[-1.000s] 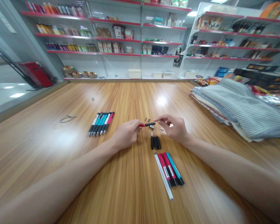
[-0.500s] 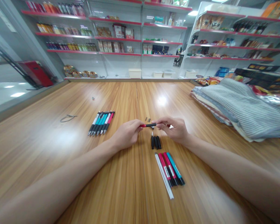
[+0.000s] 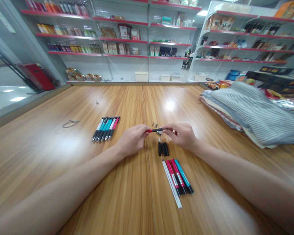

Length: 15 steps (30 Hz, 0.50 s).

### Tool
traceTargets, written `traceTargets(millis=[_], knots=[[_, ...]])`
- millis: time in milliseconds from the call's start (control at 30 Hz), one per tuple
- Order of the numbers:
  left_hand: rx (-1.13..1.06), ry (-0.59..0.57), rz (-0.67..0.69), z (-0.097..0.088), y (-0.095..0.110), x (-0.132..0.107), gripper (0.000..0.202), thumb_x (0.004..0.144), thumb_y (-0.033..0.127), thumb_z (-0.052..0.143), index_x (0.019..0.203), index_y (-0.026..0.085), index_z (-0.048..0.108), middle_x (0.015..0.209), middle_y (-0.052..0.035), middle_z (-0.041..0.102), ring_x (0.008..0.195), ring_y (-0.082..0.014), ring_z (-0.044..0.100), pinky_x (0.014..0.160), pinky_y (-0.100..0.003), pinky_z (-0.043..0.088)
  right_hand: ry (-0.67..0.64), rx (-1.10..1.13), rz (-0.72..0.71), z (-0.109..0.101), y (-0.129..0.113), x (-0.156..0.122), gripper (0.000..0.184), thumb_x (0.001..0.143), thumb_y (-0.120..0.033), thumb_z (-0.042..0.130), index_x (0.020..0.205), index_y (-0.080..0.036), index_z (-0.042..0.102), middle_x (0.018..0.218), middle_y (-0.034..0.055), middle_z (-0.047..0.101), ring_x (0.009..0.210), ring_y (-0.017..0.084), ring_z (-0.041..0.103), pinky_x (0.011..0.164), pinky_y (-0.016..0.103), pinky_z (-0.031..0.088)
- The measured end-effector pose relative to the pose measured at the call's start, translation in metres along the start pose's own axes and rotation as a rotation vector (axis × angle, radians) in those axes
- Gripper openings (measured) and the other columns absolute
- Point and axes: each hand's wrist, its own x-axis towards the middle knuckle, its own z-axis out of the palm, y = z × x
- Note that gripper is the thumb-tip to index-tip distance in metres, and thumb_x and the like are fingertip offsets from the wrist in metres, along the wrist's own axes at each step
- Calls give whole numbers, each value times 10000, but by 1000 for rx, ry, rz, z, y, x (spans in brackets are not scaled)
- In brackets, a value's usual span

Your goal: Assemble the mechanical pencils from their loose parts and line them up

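Note:
My left hand (image 3: 132, 141) and my right hand (image 3: 182, 137) meet above the wooden table (image 3: 51, 169). Both hold a red-and-black pen part (image 3: 155, 130), the left at its red end and the right at its black end. Just beyond it lie several tiny pen pieces (image 3: 155, 125). Below it stand several black pen sections (image 3: 163, 149), near my right hand. Left of my left hand is a row of several assembled pens (image 3: 106, 129). Nearer me lie several white, red and teal pen barrels (image 3: 176, 178).
A stack of folded striped cloth (image 3: 252, 116) lies on the table's right side, with packaged goods behind it. A loop of thin wire (image 3: 70, 124) lies at the left. Red-edged store shelves (image 3: 122, 56) run along the far side, beyond the table's far edge.
My right hand has closed in from the side and its fingers now grip the black end of the pen part. The left hand keeps its hold on the red end.

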Motion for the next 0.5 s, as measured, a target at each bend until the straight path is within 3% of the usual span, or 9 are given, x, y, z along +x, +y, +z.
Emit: traceTargets(millis=[500], knots=[[93, -37, 50, -1, 0, 0, 170, 949, 179, 431, 1033, 152, 576, 931, -66, 623, 876, -176, 586, 764, -286, 456, -189, -248, -90, -7, -1, 2, 139, 934, -254, 513, 857, -173, 596, 755, 18, 647, 680, 136, 585, 633, 278, 367]])
